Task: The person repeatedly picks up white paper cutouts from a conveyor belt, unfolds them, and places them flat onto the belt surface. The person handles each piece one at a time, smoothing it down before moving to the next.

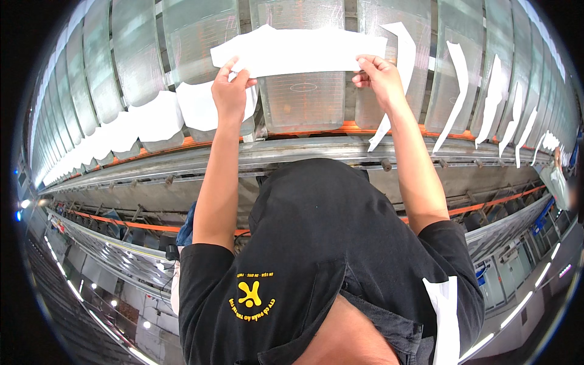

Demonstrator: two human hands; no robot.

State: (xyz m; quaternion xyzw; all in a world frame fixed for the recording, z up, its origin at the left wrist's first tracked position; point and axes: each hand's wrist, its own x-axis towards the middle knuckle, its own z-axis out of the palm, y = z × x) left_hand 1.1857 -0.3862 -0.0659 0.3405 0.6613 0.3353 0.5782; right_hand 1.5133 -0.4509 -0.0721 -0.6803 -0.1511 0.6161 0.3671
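Between both hands a white cut fabric piece [310,51] is stretched out flat over a glossy, line-marked panel [303,102]. My left hand [232,89] pinches its lower left edge between thumb and fingers. At the lower right corner, my right hand [379,78] grips it in the same way. Whether the cloth touches the panel I cannot tell. Close to my left wrist, another white fabric piece [198,107] lies on the neighbouring panel. Partly behind my right forearm, a narrow bent white strip [407,50] hangs over the panel's near end.
A metal rail [310,148] and an orange strip [349,126] run along the panels' near ends. More white pieces [157,116] lie leftward, and narrow strips [456,91] rightward. Another white strip [447,315] rests over my shoulder. A co-worker [554,180] stands far right.
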